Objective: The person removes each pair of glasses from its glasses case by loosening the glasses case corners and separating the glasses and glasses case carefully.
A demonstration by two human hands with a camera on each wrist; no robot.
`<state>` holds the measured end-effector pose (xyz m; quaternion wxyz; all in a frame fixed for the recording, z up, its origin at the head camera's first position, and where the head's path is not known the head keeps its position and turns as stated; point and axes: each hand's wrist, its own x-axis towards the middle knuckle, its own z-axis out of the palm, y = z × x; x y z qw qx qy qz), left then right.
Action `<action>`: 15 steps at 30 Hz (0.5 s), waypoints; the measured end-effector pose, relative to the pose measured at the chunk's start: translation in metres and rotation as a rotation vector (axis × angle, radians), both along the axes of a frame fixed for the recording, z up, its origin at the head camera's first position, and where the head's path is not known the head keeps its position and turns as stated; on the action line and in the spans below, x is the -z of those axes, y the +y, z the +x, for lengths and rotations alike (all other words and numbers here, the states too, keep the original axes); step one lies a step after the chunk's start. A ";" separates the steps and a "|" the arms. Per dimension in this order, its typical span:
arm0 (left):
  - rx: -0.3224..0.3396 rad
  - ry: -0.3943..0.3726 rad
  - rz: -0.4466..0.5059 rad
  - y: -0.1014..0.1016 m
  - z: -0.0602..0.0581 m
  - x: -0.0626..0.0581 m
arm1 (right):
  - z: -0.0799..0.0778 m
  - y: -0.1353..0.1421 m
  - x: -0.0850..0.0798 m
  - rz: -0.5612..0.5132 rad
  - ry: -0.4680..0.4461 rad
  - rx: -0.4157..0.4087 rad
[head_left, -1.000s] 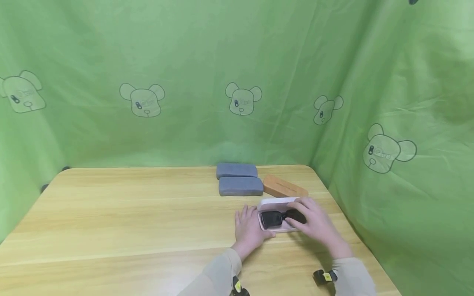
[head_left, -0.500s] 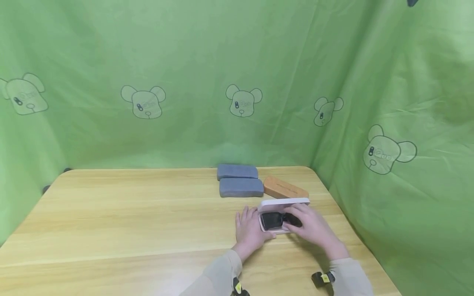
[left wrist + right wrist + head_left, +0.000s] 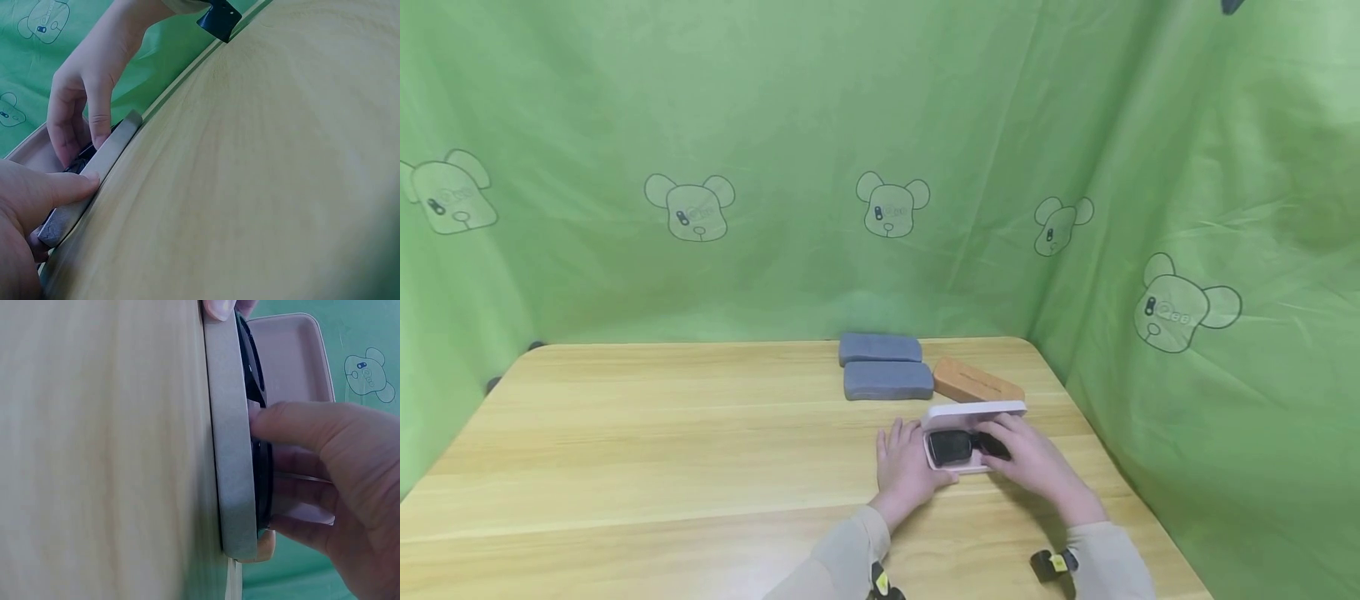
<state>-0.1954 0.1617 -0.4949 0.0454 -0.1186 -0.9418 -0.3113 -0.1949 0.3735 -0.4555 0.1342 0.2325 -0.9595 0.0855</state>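
An open glasses case (image 3: 973,409) with a pale pink lining stands on the right side of the table, its lid raised at the back. Inside lies a pair of black sunglasses (image 3: 950,447). My left hand (image 3: 906,462) holds the case's left end, the thumb (image 3: 69,187) against its grey front wall. My right hand (image 3: 1030,458) reaches into the case and pinches the sunglasses near the bridge, thumb in front and fingers behind. Those fingers partly hide the right lens in the head view. In the right wrist view, the sunglasses (image 3: 262,481) sit just behind the front wall.
Two blue-grey cases (image 3: 889,380) lie one behind the other at the back of the wooden table (image 3: 662,450). An orange-brown case (image 3: 977,381) lies slantwise right behind the raised lid. Green curtains (image 3: 790,267) with bear prints enclose the table.
My right hand has shifted slightly left and inward, from the case's right side to a hold nearer the sunglasses' bridge. My left hand and the case have stayed in place.
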 end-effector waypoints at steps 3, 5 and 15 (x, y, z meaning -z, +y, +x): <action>0.000 -0.002 -0.007 0.000 0.000 0.000 | 0.000 0.000 0.000 0.005 -0.004 -0.004; -0.002 -0.001 -0.014 0.000 0.000 0.000 | 0.000 0.001 0.000 0.008 -0.003 -0.009; -0.009 -0.011 -0.025 0.002 -0.002 0.002 | -0.002 0.002 0.002 -0.009 0.046 -0.044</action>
